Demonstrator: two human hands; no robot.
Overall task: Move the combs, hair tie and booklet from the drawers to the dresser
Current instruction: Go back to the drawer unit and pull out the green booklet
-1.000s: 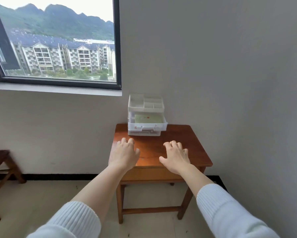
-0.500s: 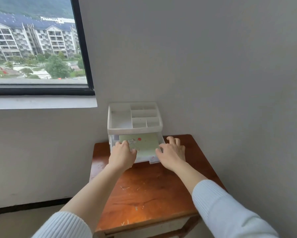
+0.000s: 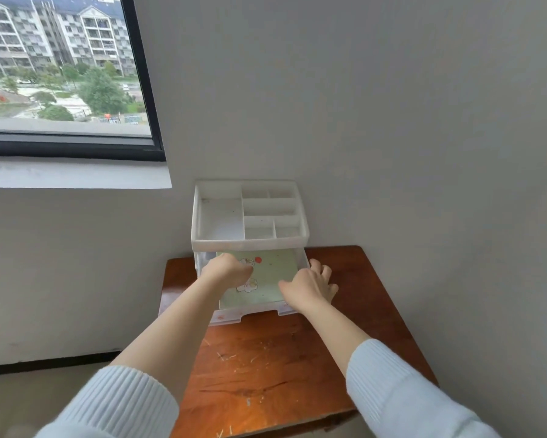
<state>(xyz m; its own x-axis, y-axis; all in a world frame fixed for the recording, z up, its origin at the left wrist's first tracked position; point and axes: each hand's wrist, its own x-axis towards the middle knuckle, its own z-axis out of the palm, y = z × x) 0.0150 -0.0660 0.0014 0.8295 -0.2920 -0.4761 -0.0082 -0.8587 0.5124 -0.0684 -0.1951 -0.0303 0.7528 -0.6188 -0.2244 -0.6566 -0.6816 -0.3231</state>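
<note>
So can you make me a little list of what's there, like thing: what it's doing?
booklet: green, lying flat in the pulled-out drawer
drawer: clear plastic, open toward the person
top tray: white, its compartments look empty
left hand: reaching into the drawer, on the booklet's left side
right hand: at the booklet's right edge
dresser: brown wood, scratched top
combs, hair tie: not visible

Glossy, scratched wood worktop; translucent white plastic drawers; matt paper booklet; ribbed knit sleeves.

free: dresser top near side | blocked: organizer, wall behind
</note>
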